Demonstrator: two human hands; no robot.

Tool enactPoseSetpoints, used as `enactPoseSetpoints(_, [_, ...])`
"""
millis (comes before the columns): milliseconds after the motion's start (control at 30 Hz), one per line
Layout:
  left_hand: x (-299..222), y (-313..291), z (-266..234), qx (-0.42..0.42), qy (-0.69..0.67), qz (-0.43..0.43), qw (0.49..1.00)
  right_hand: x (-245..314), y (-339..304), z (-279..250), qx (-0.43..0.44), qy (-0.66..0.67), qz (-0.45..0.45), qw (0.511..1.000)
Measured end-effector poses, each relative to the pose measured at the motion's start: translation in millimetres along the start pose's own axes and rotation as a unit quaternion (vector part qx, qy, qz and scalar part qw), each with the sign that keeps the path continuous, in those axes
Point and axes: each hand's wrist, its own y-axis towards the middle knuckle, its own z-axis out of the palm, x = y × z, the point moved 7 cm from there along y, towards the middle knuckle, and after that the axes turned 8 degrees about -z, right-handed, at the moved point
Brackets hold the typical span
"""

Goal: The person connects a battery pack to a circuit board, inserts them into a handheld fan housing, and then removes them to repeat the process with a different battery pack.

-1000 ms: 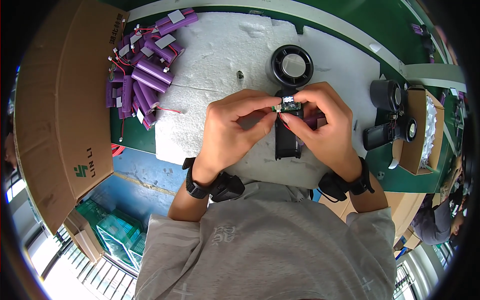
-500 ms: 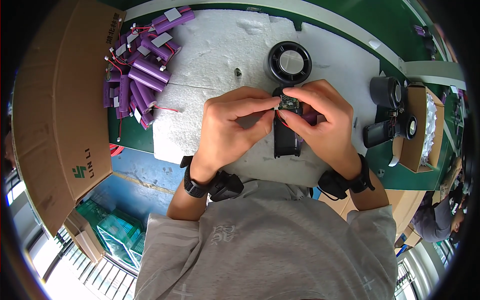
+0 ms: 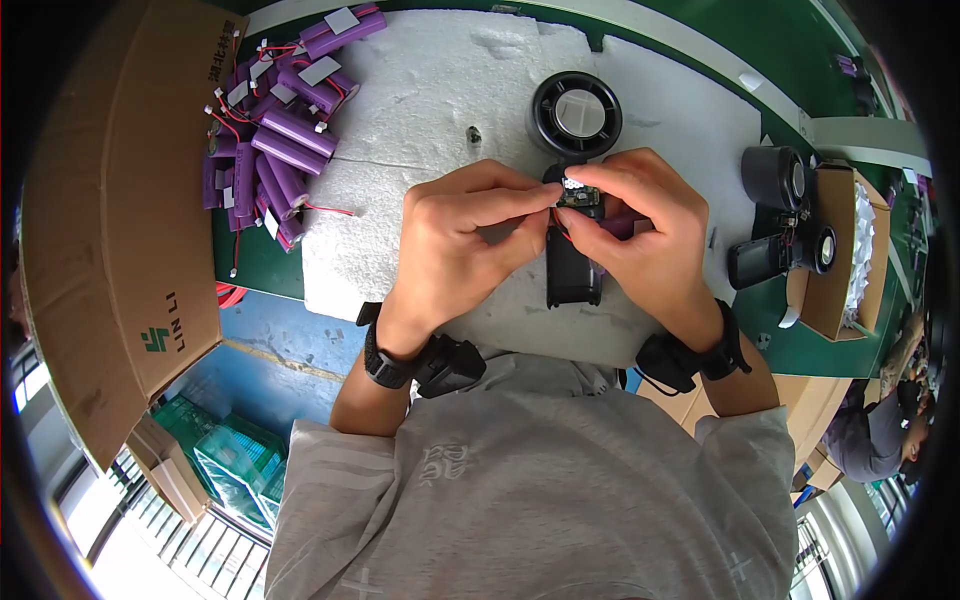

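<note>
A black handheld fan (image 3: 574, 278) lies with its round head away from me and its handle opened, baring a small green circuit board (image 3: 578, 197). My left hand (image 3: 470, 240) is closed in a pinch at the board's left edge, where a red wire (image 3: 560, 226) runs to a small connector mostly hidden by the fingertips. Around the board's other side, my right hand (image 3: 645, 220) is closed, index finger at its upper edge and thumb near the wire. A purple battery pack (image 3: 622, 225) shows partly beneath my right hand.
White foam sheets (image 3: 400, 110) cover the green table. Purple battery packs (image 3: 290, 145) with wires are heaped at the far left, beside a big cardboard box (image 3: 120, 220). On the right are another opened fan (image 3: 760, 262) and a small carton (image 3: 835, 260). Another person (image 3: 870, 440) is at the right edge.
The whole view has shifted slightly. Both hands stay at the circuit board, with the fingertips moved only a little; the small white connector seen earlier is now mostly covered.
</note>
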Motion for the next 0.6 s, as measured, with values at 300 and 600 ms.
enactPoseSetpoints(300, [-0.6, 0.2, 0.0, -0.002, 0.013, 0.017, 1.0, -0.8, -0.5, 0.1, -0.005, 0.0, 0.001, 1.0])
enactPoseSetpoints(600, [4.5, 0.0, 4.1, 0.016, -0.032, 0.026, 0.999, -3.2, 1.3, 0.9, 0.009, 0.033, 0.061, 0.998])
